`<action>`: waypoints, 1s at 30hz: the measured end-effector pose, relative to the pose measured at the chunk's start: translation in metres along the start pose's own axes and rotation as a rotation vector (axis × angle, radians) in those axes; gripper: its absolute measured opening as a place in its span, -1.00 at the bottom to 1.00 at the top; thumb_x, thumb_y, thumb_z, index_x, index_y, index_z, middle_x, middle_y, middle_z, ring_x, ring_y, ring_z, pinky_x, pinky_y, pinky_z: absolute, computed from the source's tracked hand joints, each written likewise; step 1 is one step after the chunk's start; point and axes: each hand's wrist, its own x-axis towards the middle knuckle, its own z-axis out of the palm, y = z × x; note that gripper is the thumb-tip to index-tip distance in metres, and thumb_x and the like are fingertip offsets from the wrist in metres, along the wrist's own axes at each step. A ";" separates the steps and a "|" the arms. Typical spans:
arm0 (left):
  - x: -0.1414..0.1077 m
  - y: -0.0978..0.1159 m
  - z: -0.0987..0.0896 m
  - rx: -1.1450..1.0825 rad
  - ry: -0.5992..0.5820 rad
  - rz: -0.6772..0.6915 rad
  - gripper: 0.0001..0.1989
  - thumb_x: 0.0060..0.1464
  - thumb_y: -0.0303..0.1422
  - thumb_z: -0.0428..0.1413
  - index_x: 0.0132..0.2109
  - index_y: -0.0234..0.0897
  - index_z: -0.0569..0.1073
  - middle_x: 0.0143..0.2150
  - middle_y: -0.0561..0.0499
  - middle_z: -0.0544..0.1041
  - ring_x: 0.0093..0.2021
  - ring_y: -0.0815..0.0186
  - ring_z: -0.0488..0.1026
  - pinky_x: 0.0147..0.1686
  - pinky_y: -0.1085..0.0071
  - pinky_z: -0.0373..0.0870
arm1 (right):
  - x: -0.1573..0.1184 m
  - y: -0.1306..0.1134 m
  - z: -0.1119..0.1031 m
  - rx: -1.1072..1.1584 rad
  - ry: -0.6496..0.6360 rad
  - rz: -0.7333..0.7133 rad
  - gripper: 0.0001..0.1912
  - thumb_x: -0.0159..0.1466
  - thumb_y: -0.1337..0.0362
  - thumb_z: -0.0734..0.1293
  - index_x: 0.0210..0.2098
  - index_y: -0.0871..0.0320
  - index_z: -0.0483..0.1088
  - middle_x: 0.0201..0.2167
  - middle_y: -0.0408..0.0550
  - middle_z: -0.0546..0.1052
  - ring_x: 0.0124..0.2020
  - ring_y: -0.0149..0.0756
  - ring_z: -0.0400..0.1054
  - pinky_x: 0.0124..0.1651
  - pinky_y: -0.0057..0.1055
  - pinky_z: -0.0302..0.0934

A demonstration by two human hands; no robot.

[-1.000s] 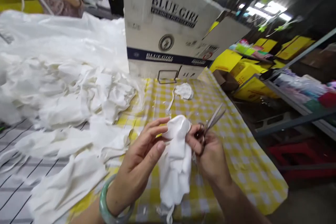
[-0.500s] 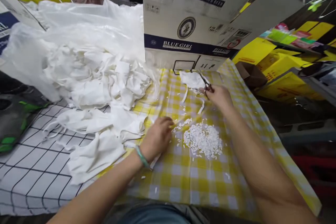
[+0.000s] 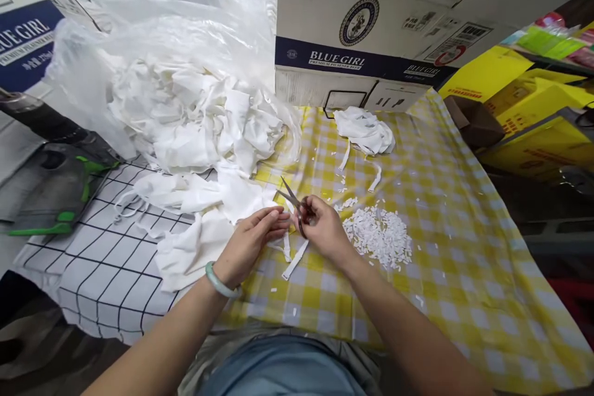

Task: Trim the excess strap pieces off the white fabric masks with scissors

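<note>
My right hand (image 3: 322, 226) has its fingers through the handles of a pair of scissors (image 3: 291, 195), whose blades are apart and point away to the left. Just left of it, my left hand (image 3: 260, 232), wearing a pale green bangle on the wrist, has its fingers stretched out; I see nothing held in it. Narrow white strips (image 3: 295, 261) lie below the fingertips. Beside my left hand are loose white cloth pieces (image 3: 195, 244). To the right of my right hand sits a heap of small white snippets (image 3: 378, 235).
A plastic bag (image 3: 185, 6) spills a large pile of white cloth (image 3: 185, 117) at the left. Cartons (image 3: 334, 31) stand at the back. A small white cloth bundle (image 3: 364, 130) lies before them on the yellow checked tablecloth (image 3: 445, 210). A grey and green object (image 3: 55, 192) stands far left.
My right hand brought the scissors from the white cloth at the back to beside my left hand. That cloth stayed behind, bunched up. The view shifted slightly.
</note>
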 end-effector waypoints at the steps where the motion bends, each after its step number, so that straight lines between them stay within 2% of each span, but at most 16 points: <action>1: 0.002 -0.001 0.003 -0.065 0.011 -0.018 -0.61 0.01 -0.13 0.24 -0.12 -0.33 0.47 -0.17 -0.16 0.61 -0.21 0.20 0.58 -0.18 0.27 0.51 | -0.014 -0.001 0.000 0.042 -0.026 -0.006 -0.85 0.15 0.24 0.33 -0.37 0.09 0.23 -0.45 -0.22 0.39 -0.43 -0.42 0.30 -0.32 -0.49 0.27; 3: 0.011 -0.003 0.009 -0.166 0.060 -0.028 -0.60 -0.03 -0.20 0.29 -0.09 -0.30 0.42 -0.19 -0.09 0.59 -0.25 0.28 0.58 -0.18 0.32 0.51 | -0.035 -0.002 0.002 0.099 -0.053 -0.004 -0.85 0.16 0.24 0.33 -0.36 0.08 0.23 -0.46 -0.22 0.38 -0.43 -0.41 0.29 -0.32 -0.48 0.26; 5: 0.023 -0.005 0.010 -0.226 0.126 -0.019 -0.63 -0.06 -0.26 0.31 -0.13 -0.29 0.40 -0.31 0.03 0.55 -0.35 0.38 0.54 -0.27 0.41 0.49 | -0.039 0.002 0.003 0.031 0.013 0.009 -0.81 0.14 0.22 0.36 -0.36 0.08 0.23 -0.43 -0.18 0.39 -0.39 -0.36 0.29 -0.26 -0.42 0.26; 8: 0.036 -0.008 0.005 -0.265 0.188 -0.014 -0.71 -0.08 -0.34 0.31 -0.23 -0.31 0.42 -0.41 0.10 0.49 -0.43 0.44 0.48 -0.35 0.49 0.45 | -0.018 0.011 0.000 -0.198 0.148 0.014 -0.70 0.04 0.24 0.44 -0.36 0.08 0.22 -0.35 -0.10 0.42 -0.26 -0.23 0.29 -0.13 -0.28 0.24; 11: 0.035 -0.006 0.001 -0.265 0.160 -0.063 -0.78 -0.09 -0.39 0.32 -0.30 -0.36 0.46 -0.38 0.01 0.55 -0.40 0.40 0.51 -0.32 0.47 0.47 | -0.001 0.013 -0.005 -0.234 0.125 0.009 -0.76 0.04 0.36 0.38 -0.36 0.08 0.23 -0.40 -0.13 0.40 -0.29 -0.24 0.28 -0.14 -0.29 0.22; 13: 0.030 -0.005 0.001 -0.266 0.118 -0.106 -0.79 -0.09 -0.42 0.33 -0.31 -0.40 0.48 -0.37 -0.05 0.57 -0.39 0.37 0.53 -0.32 0.46 0.48 | -0.009 0.009 -0.005 -0.196 0.093 0.010 -0.82 0.08 0.37 0.32 -0.35 0.08 0.23 -0.43 -0.18 0.40 -0.38 -0.31 0.28 -0.22 -0.37 0.23; 17: 0.018 -0.003 0.010 -0.326 0.092 -0.142 -0.80 -0.04 -0.43 0.31 -0.28 -0.37 0.46 -0.33 -0.03 0.55 -0.37 0.38 0.53 -0.32 0.47 0.49 | -0.054 0.000 0.004 0.037 -0.022 0.043 -0.82 0.12 0.32 0.36 -0.37 0.09 0.23 -0.45 -0.23 0.39 -0.44 -0.42 0.26 -0.32 -0.47 0.21; 20: 0.002 0.005 0.020 -0.355 0.091 -0.145 -0.84 0.01 -0.43 0.27 -0.25 -0.40 0.49 -0.39 0.03 0.49 -0.55 0.51 0.38 -0.56 0.60 0.32 | -0.074 0.000 0.004 0.321 -0.106 0.075 -0.78 0.13 0.27 0.41 -0.37 0.09 0.23 -0.45 -0.22 0.40 -0.43 -0.42 0.27 -0.30 -0.47 0.22; 22: -0.016 0.017 0.028 -0.343 0.025 -0.146 -0.83 0.06 -0.39 0.25 -0.23 -0.44 0.53 -0.44 0.05 0.44 -0.63 0.58 0.23 -0.66 0.63 0.11 | -0.070 0.000 -0.004 0.469 -0.036 0.070 -0.70 0.13 0.21 0.45 -0.37 0.07 0.20 -0.37 -0.18 0.44 -0.37 -0.40 0.32 -0.23 -0.43 0.26; 24: -0.038 0.034 0.036 -0.310 -0.162 -0.181 -0.79 0.09 -0.34 0.23 -0.24 -0.46 0.56 -0.48 0.06 0.40 -0.66 0.60 0.18 -0.68 0.63 0.01 | -0.056 -0.005 -0.015 0.556 0.054 0.024 -0.61 0.10 0.17 0.50 -0.36 0.05 0.17 -0.18 -0.12 0.49 -0.23 -0.35 0.37 -0.09 -0.35 0.27; 26: -0.057 0.051 0.042 -0.282 -0.405 -0.258 -0.75 0.12 -0.30 0.18 -0.27 -0.47 0.57 -0.50 0.05 0.38 -0.67 0.60 0.17 -0.67 0.61 -0.02 | -0.041 -0.014 -0.023 0.592 -0.011 -0.045 -0.53 0.02 0.12 0.56 -0.36 0.04 0.17 -0.07 -0.08 0.48 -0.12 -0.26 0.38 -0.01 -0.29 0.27; 27: -0.063 0.058 0.043 -0.282 -0.489 -0.297 -0.74 0.14 -0.28 0.16 -0.26 -0.47 0.57 -0.51 0.05 0.36 -0.68 0.60 0.16 -0.67 0.60 -0.04 | -0.034 -0.019 -0.025 0.608 -0.081 -0.076 -0.50 -0.03 0.10 0.58 -0.38 0.04 0.18 -0.09 -0.06 0.50 -0.12 -0.23 0.38 -0.03 -0.27 0.28; 28: -0.067 0.062 0.041 -0.292 -0.522 -0.328 -0.73 0.14 -0.28 0.13 -0.25 -0.47 0.57 -0.51 0.05 0.36 -0.68 0.59 0.15 -0.67 0.58 -0.05 | -0.028 -0.022 -0.027 0.624 -0.139 -0.098 -0.49 -0.06 0.09 0.59 -0.40 0.05 0.19 -0.16 -0.06 0.51 -0.16 -0.22 0.39 -0.09 -0.28 0.30; 30: -0.068 0.063 0.033 -0.310 -0.456 -0.346 -0.76 0.12 -0.30 0.11 -0.24 -0.43 0.54 -0.48 0.03 0.38 -0.68 0.58 0.15 -0.68 0.57 -0.07 | -0.019 -0.026 -0.027 0.655 -0.142 -0.102 -0.52 -0.05 0.11 0.58 -0.43 0.05 0.19 -0.30 -0.12 0.50 -0.28 -0.29 0.38 -0.19 -0.34 0.30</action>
